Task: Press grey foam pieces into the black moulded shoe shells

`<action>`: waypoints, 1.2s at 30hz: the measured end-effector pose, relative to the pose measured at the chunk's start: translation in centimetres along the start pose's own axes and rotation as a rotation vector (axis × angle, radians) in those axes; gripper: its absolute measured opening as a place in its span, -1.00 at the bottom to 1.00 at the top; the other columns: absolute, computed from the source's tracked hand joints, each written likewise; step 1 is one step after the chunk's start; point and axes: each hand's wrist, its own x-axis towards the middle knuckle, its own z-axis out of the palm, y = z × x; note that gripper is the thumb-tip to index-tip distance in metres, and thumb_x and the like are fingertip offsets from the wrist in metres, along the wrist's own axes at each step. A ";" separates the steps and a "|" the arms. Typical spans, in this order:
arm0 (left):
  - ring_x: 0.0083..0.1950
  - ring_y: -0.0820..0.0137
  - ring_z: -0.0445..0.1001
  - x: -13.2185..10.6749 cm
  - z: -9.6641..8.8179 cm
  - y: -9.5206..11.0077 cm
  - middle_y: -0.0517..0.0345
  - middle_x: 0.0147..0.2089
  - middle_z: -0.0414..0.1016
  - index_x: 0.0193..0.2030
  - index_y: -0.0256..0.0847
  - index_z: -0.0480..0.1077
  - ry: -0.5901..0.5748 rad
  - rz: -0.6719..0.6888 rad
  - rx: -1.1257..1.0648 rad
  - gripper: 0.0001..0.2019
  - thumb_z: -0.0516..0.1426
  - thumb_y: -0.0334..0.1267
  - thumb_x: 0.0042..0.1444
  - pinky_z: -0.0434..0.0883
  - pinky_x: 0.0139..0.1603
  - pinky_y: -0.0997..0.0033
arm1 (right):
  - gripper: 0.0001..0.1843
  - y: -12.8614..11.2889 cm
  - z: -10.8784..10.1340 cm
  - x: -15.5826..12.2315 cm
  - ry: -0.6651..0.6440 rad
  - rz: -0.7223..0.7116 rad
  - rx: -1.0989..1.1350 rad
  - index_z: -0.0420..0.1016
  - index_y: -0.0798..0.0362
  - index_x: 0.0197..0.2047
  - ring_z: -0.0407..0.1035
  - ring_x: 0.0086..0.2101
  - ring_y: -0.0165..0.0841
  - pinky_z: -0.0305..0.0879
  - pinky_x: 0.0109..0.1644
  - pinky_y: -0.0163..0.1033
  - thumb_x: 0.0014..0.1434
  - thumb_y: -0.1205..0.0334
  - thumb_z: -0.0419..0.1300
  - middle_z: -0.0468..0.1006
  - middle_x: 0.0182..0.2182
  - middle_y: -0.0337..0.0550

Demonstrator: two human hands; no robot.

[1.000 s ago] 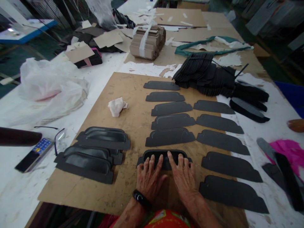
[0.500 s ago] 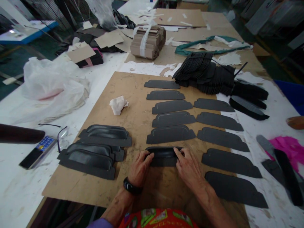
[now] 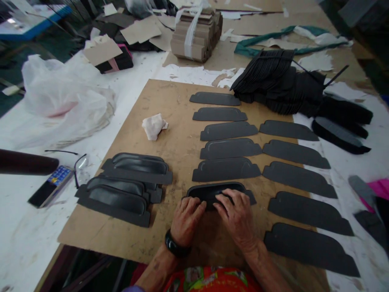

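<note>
Worked panel: a long, black, glossy-faced panel sits on a brown cardboard sheet, just beyond the hands and touching their fingertips.
Long axis: left to right, across the line of the forearms.
Left hand: the banded left hand curls its fingers over the panel's near edge, toward its left end.
Right hand: the bare-wristed right hand reaches over the right half, thumb and forefinger looking slightly apart; whether either hand pinches or merely presses, I cannot tell.
Nearer hand: neither clearly; both touch.
Panel's look: dark recess, rounded raised rim, flat flange showing at the right end.
Left of grip: similar glossy black panels, overlapping.
Beyond and right of grip: flat, dark-grey, shaped pieces in two columns.
</note>
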 end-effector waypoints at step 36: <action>-0.12 0.28 0.22 -1.7 -0.3 0.1 0.02 -0.11 0.27 0.08 -0.08 0.30 -0.018 -0.078 -0.030 -0.62 -0.12 -0.45 0.20 0.31 -0.19 0.27 | -0.86 -0.2 1.6 1.0 -0.005 -0.014 0.230 0.47 -0.01 -0.23 0.25 -0.21 -0.37 0.10 -0.10 -0.22 0.16 0.23 0.12 0.42 -0.25 -0.16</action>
